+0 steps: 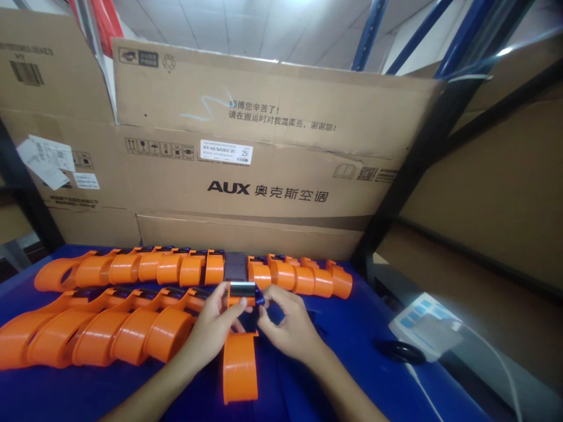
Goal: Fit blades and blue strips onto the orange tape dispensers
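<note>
An orange tape dispenser (240, 369) with a serrated metal blade stands near the middle of the blue table, and my left hand (213, 323) is closed around its upper part. The thumb lies across the front, just under the blade. At the dispenser's right side, a small dark blue piece (259, 296) sits between the finger and thumb of my right hand (288, 322). Its exact shape is mostly covered by the fingers. Left of my left forearm, a row of similar orange tape dispensers (134, 336) lies side by side.
Farther back on the blue table (347, 363) runs a second row of orange dispensers (191, 271), with a dark flat block (235, 266) among them. Printed cardboard (272, 158) walls the back. To the right are a white-and-blue box (424, 322), a black round object (405, 352) and a white cable.
</note>
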Demonstrator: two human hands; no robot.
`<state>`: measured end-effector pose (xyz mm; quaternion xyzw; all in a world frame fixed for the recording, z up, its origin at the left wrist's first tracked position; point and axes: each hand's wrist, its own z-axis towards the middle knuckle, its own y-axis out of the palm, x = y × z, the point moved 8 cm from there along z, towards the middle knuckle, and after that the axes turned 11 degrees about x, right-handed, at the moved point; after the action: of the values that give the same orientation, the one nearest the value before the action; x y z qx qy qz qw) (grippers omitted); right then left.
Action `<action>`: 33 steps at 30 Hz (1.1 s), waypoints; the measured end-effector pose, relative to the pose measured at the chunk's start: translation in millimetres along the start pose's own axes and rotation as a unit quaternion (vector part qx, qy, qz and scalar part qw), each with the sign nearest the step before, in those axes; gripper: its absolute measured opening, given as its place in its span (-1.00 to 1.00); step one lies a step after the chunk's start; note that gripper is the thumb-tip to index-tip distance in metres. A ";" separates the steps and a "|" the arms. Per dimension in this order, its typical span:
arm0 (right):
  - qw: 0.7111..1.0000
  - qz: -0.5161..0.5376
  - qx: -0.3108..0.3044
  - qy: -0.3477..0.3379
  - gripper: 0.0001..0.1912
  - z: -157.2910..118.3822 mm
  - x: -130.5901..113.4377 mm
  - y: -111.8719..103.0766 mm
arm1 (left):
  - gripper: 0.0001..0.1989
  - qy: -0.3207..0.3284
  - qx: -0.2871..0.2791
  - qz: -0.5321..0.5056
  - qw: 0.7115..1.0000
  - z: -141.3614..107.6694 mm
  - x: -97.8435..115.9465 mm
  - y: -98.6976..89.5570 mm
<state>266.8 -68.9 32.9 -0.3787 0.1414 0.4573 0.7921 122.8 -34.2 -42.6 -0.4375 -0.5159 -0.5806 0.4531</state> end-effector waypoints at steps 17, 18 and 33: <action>0.999 0.000 -0.009 -0.034 -0.86 -3.6 -1.6 6.0 | -0.53 0.000 0.011 -0.010 1.000 -2.5 2.3 0.4; 0.999 0.004 -0.008 -0.031 -0.86 -3.5 -2.3 5.0 | -0.54 -0.002 0.010 -0.015 1.000 -2.7 2.8 0.8; 0.905 0.351 -0.107 0.214 -0.55 -4.4 26.1 18.6 | -0.04 -0.170 -0.107 -0.143 0.969 -33.7 5.2 25.0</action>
<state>266.0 -50.5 6.3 -0.4755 0.3816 0.6264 0.4856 144.8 -69.6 -35.3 -0.4972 -0.5780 -0.6080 0.2212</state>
